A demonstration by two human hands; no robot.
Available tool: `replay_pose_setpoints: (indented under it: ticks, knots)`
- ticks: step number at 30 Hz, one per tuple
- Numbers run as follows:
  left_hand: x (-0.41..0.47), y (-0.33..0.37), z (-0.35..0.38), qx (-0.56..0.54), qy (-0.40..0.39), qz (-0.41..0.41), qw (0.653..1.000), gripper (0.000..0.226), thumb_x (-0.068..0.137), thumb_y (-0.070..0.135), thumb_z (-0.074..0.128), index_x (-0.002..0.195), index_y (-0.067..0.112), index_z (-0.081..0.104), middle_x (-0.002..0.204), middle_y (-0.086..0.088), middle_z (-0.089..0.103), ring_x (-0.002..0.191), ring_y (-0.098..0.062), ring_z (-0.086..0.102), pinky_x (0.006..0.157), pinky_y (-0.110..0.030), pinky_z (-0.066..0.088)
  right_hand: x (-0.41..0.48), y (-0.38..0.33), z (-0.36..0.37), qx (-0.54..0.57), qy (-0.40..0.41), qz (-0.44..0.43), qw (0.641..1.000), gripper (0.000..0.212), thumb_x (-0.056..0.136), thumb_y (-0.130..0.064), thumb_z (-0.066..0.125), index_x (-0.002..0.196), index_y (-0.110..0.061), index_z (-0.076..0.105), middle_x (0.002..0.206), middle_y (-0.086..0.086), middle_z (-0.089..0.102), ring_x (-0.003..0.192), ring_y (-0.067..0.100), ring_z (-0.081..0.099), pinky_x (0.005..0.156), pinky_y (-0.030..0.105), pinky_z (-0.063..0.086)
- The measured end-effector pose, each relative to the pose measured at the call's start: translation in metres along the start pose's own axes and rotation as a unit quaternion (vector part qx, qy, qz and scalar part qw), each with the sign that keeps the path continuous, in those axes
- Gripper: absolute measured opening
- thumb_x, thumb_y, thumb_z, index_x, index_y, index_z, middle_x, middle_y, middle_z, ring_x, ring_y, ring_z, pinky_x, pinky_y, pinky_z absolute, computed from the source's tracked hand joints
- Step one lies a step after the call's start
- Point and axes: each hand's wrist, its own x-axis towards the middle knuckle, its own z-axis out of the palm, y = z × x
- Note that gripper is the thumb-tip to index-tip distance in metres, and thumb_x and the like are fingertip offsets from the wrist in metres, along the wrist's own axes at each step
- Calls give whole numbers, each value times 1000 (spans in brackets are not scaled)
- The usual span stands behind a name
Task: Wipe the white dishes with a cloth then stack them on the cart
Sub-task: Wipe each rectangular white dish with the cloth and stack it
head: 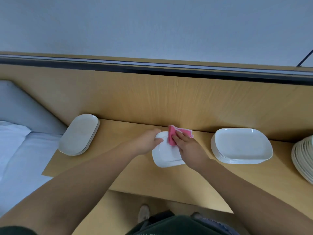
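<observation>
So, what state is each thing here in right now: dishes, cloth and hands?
White dish: rim gripped by left hand.
Pink cloth: bunched, pressed onto the dish by right hand.
Oval dish stack: stacked, untouched.
Rectangular dish stack: stacked, untouched.

My forearms reach forward, converging. Left hand (147, 141) grips dish (166, 156) rim, thumb on top. Right hand (188, 145) flat, fingers straight, pressing cloth (171, 134).
</observation>
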Motion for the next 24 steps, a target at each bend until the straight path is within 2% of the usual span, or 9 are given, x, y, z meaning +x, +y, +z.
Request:
replay_pose_setpoints:
  ticks: [2,4,6,8,10,15,18,22,24]
  knots:
    - [2,-4,1,-4,-30,0,1000,7,94,20,54,101,20,52,93,6,54,83,-15,52,65,-27,40,1,3,6,21,-25,1,999,53,101,-14,42,152,-17,28,161,2,20,146,26,22,116,42,27]
    - [6,-10,1,9,-41,-2,999,12,92,17,56,104,19,53,98,6,56,88,-14,53,68,-26,42,3,6,11,47,-43,1,998,52,103,-32,31,153,-19,26,161,-1,18,148,25,16,120,42,20]
    - [11,-16,2,14,-40,-18,999,16,90,17,56,106,14,57,101,2,61,92,-18,58,74,-32,47,6,8,14,53,-62,-9,997,64,96,-48,15,153,-18,25,161,-1,19,149,26,14,121,40,14]
    - [16,-22,2,5,-39,-36,999,14,90,17,56,103,14,59,94,1,62,88,-20,60,73,-33,48,14,8,16,53,-70,-16,996,69,93,-47,7,151,-17,28,159,-1,24,147,26,18,121,40,15]
    - [19,-25,4,-8,-39,-40,998,9,90,14,55,98,16,60,87,4,61,80,-17,58,67,-29,45,25,4,18,53,-68,-13,996,69,92,-43,8,150,-16,32,157,-1,30,145,26,25,119,43,21]
    - [27,-29,6,-10,-29,-45,999,23,89,14,55,111,13,62,102,-5,67,94,-24,63,79,-38,50,48,-2,31,24,-72,-18,997,60,95,-34,18,150,-14,35,150,1,42,135,31,40,109,54,32]
    - [30,-35,9,5,-8,-67,998,28,90,16,57,117,14,59,109,-2,63,97,-21,60,80,-34,50,51,-1,29,-5,-70,-20,997,63,95,-37,15,150,-16,34,148,-1,44,131,29,42,109,47,30]
    - [30,-44,16,12,13,-106,994,28,89,20,59,116,13,57,111,-4,61,97,-23,60,82,-37,51,43,17,32,-26,-87,6,996,70,90,-44,4,154,-22,23,154,-5,35,137,25,33,114,41,21]
    - [29,-47,18,5,16,-118,993,27,90,20,58,116,14,57,109,-3,61,97,-23,60,81,-36,51,37,27,34,-26,-71,15,997,62,94,-37,14,152,-18,26,153,0,37,137,29,37,117,42,26]
